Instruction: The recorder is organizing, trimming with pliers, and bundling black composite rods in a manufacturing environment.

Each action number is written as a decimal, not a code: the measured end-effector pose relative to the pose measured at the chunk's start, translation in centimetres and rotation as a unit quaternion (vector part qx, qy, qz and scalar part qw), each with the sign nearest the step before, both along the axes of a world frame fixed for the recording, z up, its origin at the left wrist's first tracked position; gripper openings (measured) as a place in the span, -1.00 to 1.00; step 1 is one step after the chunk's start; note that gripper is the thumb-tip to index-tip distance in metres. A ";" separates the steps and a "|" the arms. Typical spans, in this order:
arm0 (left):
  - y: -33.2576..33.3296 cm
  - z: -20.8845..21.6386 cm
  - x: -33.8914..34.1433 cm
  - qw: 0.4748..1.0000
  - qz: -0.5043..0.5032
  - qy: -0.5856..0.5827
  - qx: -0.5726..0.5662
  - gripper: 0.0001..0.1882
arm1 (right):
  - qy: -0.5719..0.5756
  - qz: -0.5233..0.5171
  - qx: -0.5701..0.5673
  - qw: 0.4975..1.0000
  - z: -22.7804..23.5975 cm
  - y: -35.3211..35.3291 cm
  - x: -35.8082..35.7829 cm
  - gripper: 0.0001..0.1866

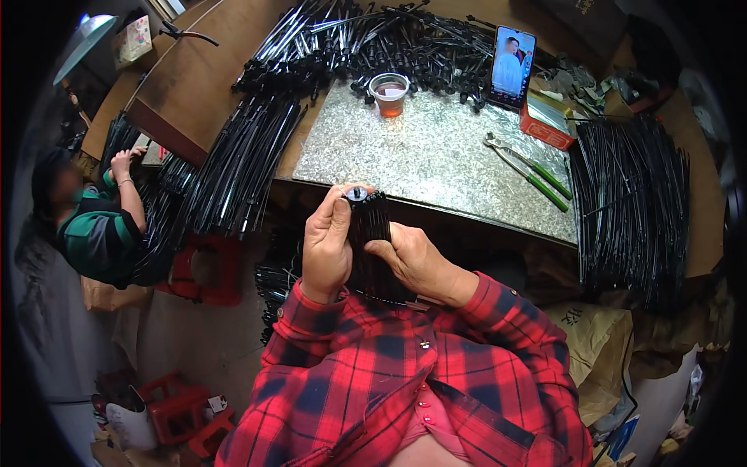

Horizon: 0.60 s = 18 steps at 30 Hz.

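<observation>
Both hands, left hand (327, 247) and right hand (416, 261), clasp a bundle of black ribs (369, 233) (capped end up), which may splay if either grip slackens.

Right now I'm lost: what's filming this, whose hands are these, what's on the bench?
There is one picture only, taken by a wide fisheye camera worn on a person's head and looking down, so straight edges curve near the rim. No machine is involved. The red plaid sleeves rising from the lower edge are the wearer's own arms. The left hand and right hand together grip a bundle of thin black rods with a round cap at its top end. In front lies a speckled metal sheet on a wooden bench. On or by it are a plastic cup of brownish liquid, green-handled pliers, a propped phone, a red box and piles of more black rods. At far left sits a co-worker.
</observation>
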<state>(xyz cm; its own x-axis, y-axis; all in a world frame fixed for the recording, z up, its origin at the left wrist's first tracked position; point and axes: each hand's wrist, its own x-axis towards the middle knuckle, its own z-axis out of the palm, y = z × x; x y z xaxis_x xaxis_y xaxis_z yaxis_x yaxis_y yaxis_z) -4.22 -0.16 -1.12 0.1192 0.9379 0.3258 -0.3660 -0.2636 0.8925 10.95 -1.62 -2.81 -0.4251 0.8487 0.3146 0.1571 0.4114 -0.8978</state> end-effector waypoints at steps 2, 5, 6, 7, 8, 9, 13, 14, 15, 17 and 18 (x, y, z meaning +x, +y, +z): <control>0.2 0.0 -0.2 0.998 -0.042 -0.038 -0.015 -0.67 | -0.001 0.004 0.010 1.000 -0.2 0.0 0.1 -0.81; 0.6 -0.7 -0.8 0.989 -0.098 -0.105 -0.016 -0.68 | 0.003 0.020 0.014 1.000 0.1 0.0 0.2 -0.81; 0.8 -1.0 -1.3 0.990 -0.098 -0.105 -0.016 -0.68 | 0.007 0.031 0.006 0.999 0.2 -0.1 0.1 -0.80; 1.1 -1.3 -1.8 0.982 -0.145 -0.113 -0.039 -0.68 | 0.007 0.031 0.006 0.999 0.2 -0.2 0.1 -0.80; 1.5 -1.8 -2.2 0.972 -0.192 -0.120 -0.062 -0.68 | 0.013 0.044 0.031 0.998 0.1 -0.2 0.0 -0.79; 2.3 -2.1 -2.1 0.956 -0.237 -0.161 -0.056 -0.67 | 0.017 0.056 0.056 0.997 0.0 -0.2 -0.1 -0.78; 2.7 -1.2 -1.1 0.911 -0.319 -0.213 -0.149 -0.73 | 0.024 0.050 0.057 0.997 -0.6 -0.3 0.0 -0.76; 2.8 -1.2 -0.7 0.910 -0.323 -0.214 -0.149 -0.73 | 0.026 0.043 0.064 0.997 -0.8 -0.2 0.1 -0.76; 2.8 -1.2 -0.4 0.915 -0.306 -0.235 -0.115 -0.77 | 0.030 0.038 0.071 0.996 -0.8 -0.2 0.0 -0.76; 2.7 -1.3 0.1 0.951 -0.203 -0.223 -0.064 -0.91 | 0.017 0.027 0.065 0.997 -0.7 -0.1 0.2 -0.77; 2.4 -1.5 0.6 0.951 -0.205 -0.224 -0.064 -0.91 | 0.005 0.020 0.059 0.998 -0.6 0.0 0.2 -0.77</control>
<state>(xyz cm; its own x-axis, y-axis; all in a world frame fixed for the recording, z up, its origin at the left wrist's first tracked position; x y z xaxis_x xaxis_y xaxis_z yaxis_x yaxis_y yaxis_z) -3.64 2.27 -2.63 0.3604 0.8777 0.3160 -0.7652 0.0844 0.6383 11.13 -1.59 -3.44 -0.4538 0.7881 0.4158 0.1296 0.5201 -0.8442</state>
